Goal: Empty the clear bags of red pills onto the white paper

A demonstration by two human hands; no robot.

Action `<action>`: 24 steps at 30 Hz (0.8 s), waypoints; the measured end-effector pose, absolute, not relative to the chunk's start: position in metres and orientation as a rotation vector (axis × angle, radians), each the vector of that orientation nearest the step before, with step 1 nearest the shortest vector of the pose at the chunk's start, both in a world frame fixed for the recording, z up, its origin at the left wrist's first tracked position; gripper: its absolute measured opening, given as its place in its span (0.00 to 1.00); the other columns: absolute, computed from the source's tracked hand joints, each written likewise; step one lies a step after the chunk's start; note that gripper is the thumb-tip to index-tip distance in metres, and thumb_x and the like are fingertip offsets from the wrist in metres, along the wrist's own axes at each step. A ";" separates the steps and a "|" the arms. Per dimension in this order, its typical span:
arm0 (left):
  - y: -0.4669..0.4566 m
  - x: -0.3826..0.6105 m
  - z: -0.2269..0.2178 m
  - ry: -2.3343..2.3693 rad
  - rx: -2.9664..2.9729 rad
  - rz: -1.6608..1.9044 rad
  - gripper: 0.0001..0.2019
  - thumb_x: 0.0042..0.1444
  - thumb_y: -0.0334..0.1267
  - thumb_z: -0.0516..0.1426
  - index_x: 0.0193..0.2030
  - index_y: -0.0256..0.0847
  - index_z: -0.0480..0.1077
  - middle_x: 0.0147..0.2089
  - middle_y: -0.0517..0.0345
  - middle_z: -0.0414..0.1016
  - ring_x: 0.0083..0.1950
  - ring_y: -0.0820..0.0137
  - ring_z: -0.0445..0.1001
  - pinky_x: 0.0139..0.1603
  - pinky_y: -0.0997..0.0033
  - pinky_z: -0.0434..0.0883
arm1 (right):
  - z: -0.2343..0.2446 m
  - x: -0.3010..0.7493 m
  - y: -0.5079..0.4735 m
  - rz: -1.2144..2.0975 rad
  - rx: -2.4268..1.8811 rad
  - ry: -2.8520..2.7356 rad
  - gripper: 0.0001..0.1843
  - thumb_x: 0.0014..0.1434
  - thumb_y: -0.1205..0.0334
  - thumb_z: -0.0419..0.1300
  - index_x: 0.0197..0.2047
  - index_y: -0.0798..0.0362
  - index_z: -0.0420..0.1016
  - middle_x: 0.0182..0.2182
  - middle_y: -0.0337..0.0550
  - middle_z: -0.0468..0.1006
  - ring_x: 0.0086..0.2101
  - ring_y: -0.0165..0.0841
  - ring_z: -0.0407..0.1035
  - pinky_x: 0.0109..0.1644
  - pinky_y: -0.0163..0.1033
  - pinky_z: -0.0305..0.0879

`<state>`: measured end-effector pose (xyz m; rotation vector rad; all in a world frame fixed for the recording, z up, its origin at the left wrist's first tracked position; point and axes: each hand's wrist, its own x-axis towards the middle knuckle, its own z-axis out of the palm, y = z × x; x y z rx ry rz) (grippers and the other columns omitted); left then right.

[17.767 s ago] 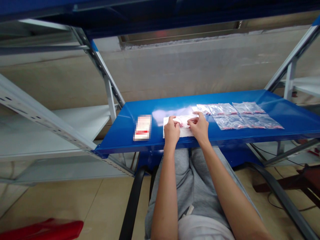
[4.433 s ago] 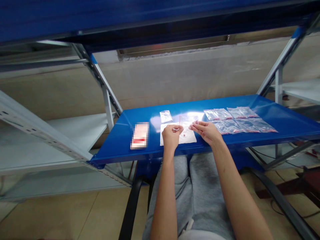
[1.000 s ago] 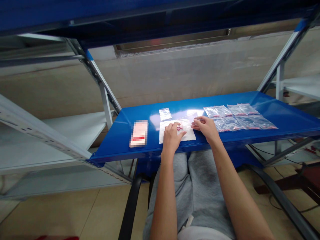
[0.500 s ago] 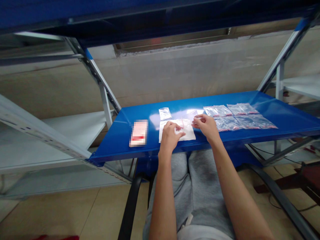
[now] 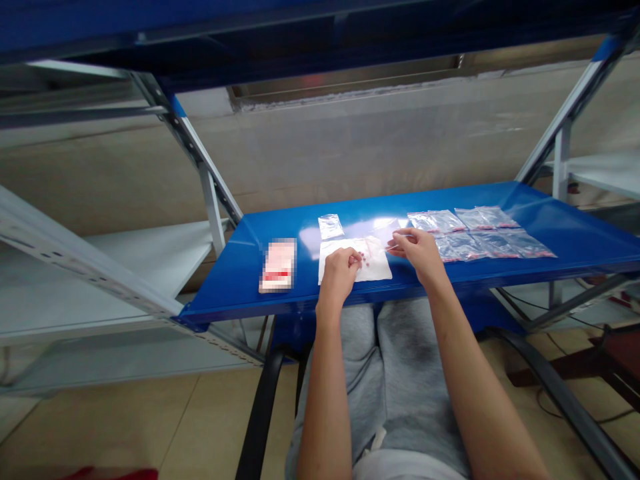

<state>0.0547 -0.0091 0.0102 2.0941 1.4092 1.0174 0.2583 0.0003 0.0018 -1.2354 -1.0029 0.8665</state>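
A white paper or cloth sheet [image 5: 333, 268] lies on the blue shelf in front of me, with several small dark red beads [image 5: 367, 261] on it. My left hand [image 5: 343, 267] is over the sheet, its thumb and fingertips pinched together beside the beads; whatever they hold is too small to make out. My right hand [image 5: 414, 251] pinches the edge of a clear plastic bag [image 5: 386, 229] at the sheet's right side. Glare hides part of this bag.
Several clear bags [image 5: 473, 247] with reddish contents lie in rows on the right. Behind the sheet sits a stack of clear bags [image 5: 330, 227]. A blurred pinkish item [image 5: 278, 265] lies at left. An upper blue shelf [image 5: 320, 40] hangs overhead.
My left thumb and fingers have closed from a spread position into a pinch, leaving the beads in plain sight. My right hand has moved slightly right.
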 end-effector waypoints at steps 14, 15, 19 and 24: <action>-0.015 0.065 0.009 1.554 2.084 0.979 0.12 0.54 0.33 0.70 0.41 0.42 0.74 0.41 0.57 0.76 0.43 0.66 0.75 0.47 0.67 0.70 | 0.004 0.263 -0.005 1.022 -1.235 -0.899 0.03 0.60 0.70 0.68 0.36 0.56 0.77 0.26 0.44 0.83 0.26 0.31 0.80 0.34 0.35 0.82; -0.015 0.067 0.009 1.572 2.082 0.971 0.10 0.55 0.33 0.70 0.41 0.42 0.74 0.41 0.57 0.76 0.43 0.66 0.75 0.46 0.67 0.70 | 0.004 0.263 -0.005 1.022 -1.241 -0.886 0.03 0.60 0.70 0.68 0.35 0.56 0.77 0.25 0.44 0.83 0.25 0.31 0.79 0.34 0.35 0.82; -0.013 0.069 0.008 1.591 2.072 0.989 0.05 0.61 0.32 0.65 0.39 0.43 0.73 0.41 0.56 0.77 0.43 0.66 0.75 0.46 0.67 0.69 | 0.003 0.262 -0.004 1.033 -1.259 -0.864 0.04 0.61 0.71 0.67 0.35 0.56 0.76 0.25 0.44 0.83 0.25 0.30 0.79 0.35 0.35 0.82; -0.012 0.068 0.010 1.591 2.020 1.027 0.02 0.65 0.34 0.61 0.39 0.43 0.73 0.37 0.57 0.77 0.41 0.67 0.76 0.46 0.68 0.69 | 0.004 0.262 -0.004 1.048 -1.310 -0.846 0.05 0.61 0.74 0.65 0.35 0.56 0.75 0.24 0.43 0.82 0.25 0.30 0.79 0.34 0.34 0.82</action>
